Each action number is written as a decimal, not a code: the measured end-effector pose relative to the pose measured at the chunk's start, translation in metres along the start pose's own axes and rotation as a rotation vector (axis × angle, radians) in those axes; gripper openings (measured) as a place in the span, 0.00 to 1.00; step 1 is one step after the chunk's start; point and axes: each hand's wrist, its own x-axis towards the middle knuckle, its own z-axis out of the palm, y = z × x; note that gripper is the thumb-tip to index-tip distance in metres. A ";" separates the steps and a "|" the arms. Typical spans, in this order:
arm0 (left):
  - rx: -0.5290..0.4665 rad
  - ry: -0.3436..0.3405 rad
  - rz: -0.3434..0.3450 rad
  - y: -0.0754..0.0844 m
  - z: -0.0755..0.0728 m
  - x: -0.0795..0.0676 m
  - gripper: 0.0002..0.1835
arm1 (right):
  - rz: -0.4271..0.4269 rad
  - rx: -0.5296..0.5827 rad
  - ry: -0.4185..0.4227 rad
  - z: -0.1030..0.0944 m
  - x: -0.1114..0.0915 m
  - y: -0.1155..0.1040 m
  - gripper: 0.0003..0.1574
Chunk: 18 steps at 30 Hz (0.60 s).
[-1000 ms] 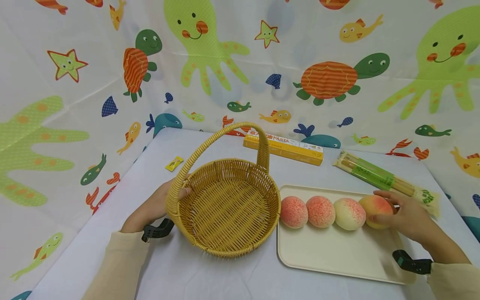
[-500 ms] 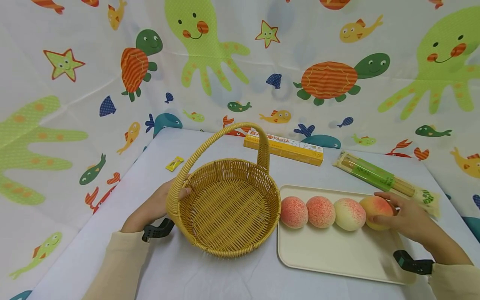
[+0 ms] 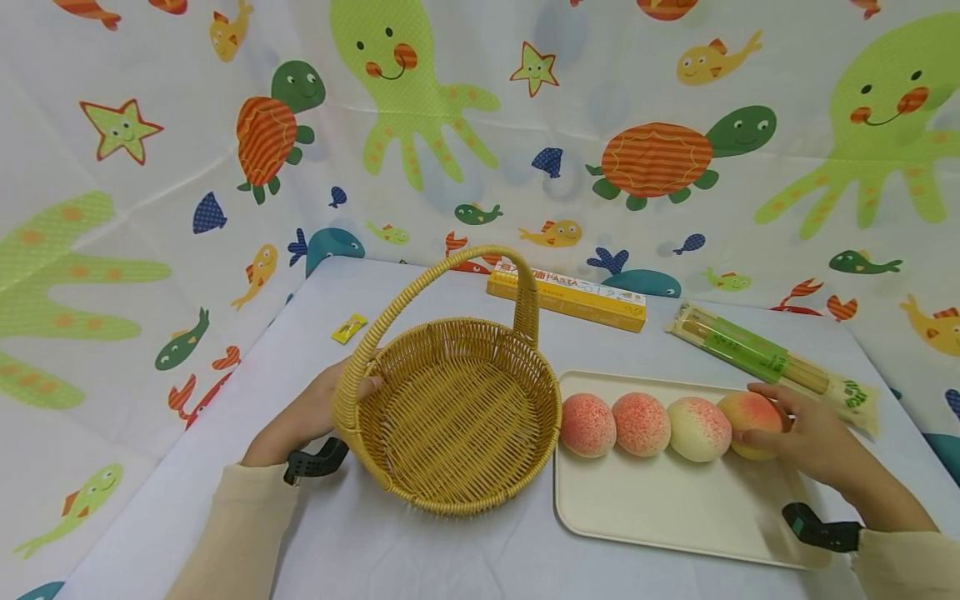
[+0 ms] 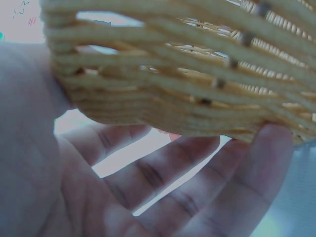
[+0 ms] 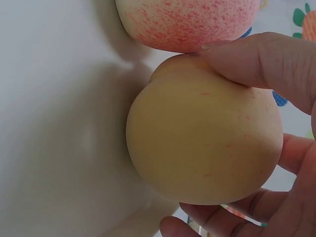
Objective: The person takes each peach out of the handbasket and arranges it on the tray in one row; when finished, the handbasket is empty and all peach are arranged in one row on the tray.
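A wicker basket [image 3: 457, 417] with a tall arched handle stands on the table. At its left side my left hand [image 3: 318, 404] holds the wall, thumb over the rim; in the left wrist view the fingers [image 4: 163, 173] lie under the woven edge. To the right, a beige tray [image 3: 660, 508] bears a row of peaches. My right hand [image 3: 813, 433] grips the rightmost one, a yellow-red peach [image 3: 750, 421], with thumb and fingers around it; in the right wrist view this peach [image 5: 202, 133] touches the tray and sits close to the whitish-pink peach [image 5: 192, 22].
Two redder peaches, one a speckled peach [image 3: 641, 423], lie left in the row, near the basket. Behind stand a yellow pasta box [image 3: 566, 298] and a green-labelled noodle packet [image 3: 757, 346]. A small yellow sachet [image 3: 348, 327] lies back left. A patterned curtain [image 3: 480, 125] encloses the table.
Hardly anything differs. My right wrist has shifted very slightly, with the hand still around the yellow-red peach. The basket and left hand have stayed in place.
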 end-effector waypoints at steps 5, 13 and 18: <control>-0.002 0.001 -0.006 -0.001 0.000 0.001 0.25 | 0.009 0.001 -0.024 0.000 -0.001 0.002 0.60; 0.071 0.047 0.010 0.004 0.000 -0.001 0.26 | 0.005 -0.029 -0.026 0.001 -0.004 0.000 0.58; 0.122 0.153 0.011 0.007 0.001 0.001 0.25 | -0.021 -0.039 -0.010 0.000 -0.009 0.000 0.53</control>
